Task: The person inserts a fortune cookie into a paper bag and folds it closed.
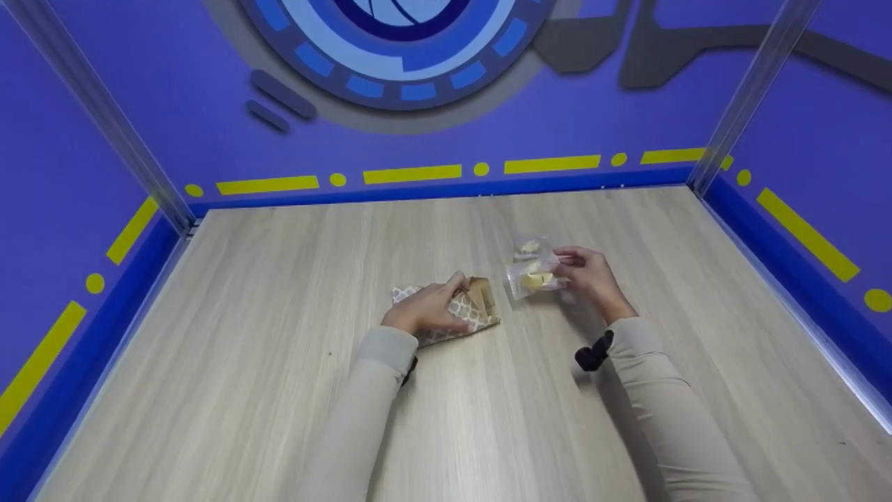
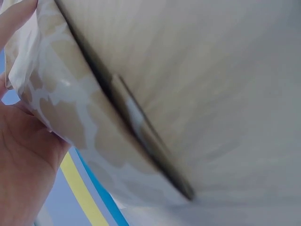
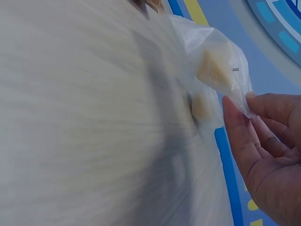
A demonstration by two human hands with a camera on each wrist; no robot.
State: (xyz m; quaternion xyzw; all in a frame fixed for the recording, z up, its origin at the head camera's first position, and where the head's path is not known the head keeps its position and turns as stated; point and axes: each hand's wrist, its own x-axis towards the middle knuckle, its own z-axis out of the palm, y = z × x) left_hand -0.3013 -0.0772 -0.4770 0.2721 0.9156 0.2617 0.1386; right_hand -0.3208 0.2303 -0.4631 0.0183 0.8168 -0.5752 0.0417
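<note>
My left hand (image 1: 435, 307) grips a brown paper bag (image 1: 481, 300) with a white lattice pattern, which lies on its side with its mouth to the right. In the left wrist view the patterned bag (image 2: 66, 99) fills the upper left, beside part of the left hand (image 2: 26, 155). Thumb and fingertips of my right hand (image 1: 589, 275) pinch the edge of a clear packet (image 1: 533, 279) with a pale yellow piece inside. The right wrist view shows this packet (image 3: 216, 61) raised over the table. A second clear packet (image 1: 531, 247) with a similar piece lies just behind it.
The wood-grain table (image 1: 279, 348) has blue-purple panels (image 1: 432, 150) with yellow dashes along its back and sides. Metal posts (image 1: 752, 97) stand at the rear corners. A black strap device (image 1: 594, 352) sits at the right wrist.
</note>
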